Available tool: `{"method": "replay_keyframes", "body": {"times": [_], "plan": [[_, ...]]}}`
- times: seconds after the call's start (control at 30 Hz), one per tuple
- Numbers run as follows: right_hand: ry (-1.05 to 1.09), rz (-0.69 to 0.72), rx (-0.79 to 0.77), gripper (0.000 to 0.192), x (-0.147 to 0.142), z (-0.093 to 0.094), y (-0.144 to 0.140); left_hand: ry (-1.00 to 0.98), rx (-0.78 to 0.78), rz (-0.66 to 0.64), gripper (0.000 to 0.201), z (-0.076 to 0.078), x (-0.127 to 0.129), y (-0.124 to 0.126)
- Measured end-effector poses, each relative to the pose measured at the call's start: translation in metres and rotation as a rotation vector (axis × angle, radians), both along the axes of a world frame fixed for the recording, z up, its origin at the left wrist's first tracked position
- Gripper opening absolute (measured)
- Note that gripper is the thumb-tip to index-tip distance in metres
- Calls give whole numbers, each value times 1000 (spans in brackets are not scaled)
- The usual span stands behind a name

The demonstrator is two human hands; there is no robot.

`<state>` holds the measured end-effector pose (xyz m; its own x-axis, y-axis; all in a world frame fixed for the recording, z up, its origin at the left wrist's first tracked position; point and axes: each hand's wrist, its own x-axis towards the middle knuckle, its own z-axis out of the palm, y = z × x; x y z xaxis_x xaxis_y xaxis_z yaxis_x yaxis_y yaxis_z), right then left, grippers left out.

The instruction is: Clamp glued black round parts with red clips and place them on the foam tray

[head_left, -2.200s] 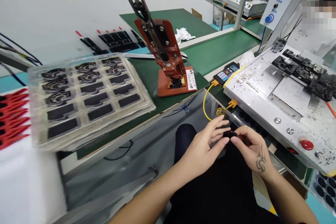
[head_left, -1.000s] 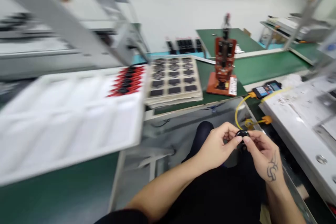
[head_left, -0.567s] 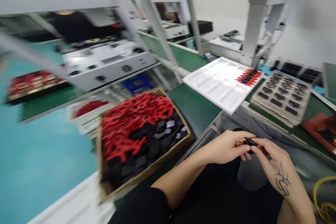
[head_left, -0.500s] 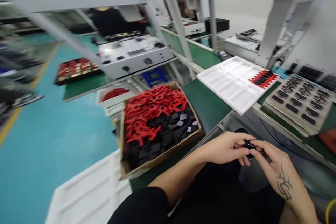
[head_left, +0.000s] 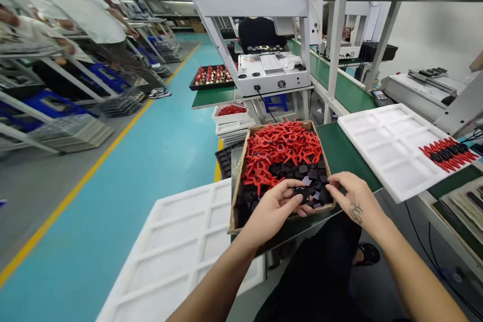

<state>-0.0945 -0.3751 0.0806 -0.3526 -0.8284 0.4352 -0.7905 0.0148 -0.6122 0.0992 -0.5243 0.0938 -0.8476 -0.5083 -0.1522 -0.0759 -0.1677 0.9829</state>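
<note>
Left hand (head_left: 269, 209) pinches small black part (head_left: 302, 193) at fingertips, thumb under it, over near edge of cardboard box (head_left: 237, 188) of red clips and black pieces; right hand (head_left: 352, 198) hovers beside, fingers loosely spread, palm down; box on green bench (head_left: 339, 153), white foam trays both sides.

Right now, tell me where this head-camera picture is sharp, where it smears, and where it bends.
Head view: the cardboard box of red clips, the left hand and the right hand are sharp and evenly lit; the racks and a person's sleeve at far left smear with motion; the white foam tray and frame posts lean, stretched by the wide lens.
</note>
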Motion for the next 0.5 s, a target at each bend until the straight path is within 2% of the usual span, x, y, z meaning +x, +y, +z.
{"method": "replay_keyframes", "body": {"times": [0.1, 0.23, 0.37, 0.5], "plan": [[191, 89, 96, 18, -5, -7, -43, -9, 15, 36, 42, -6, 2, -18], [257, 108, 171, 19, -8, -18, -71, 3, 108, 66, 42, -12, 4, -27], [210, 96, 161, 14, -11, -22, -71, 40, 265, 62, 51, -14, 6, -26], [41, 65, -17, 16, -2, -7, -56, 90, 381, 76, 61, -18, 10, -27]]}}
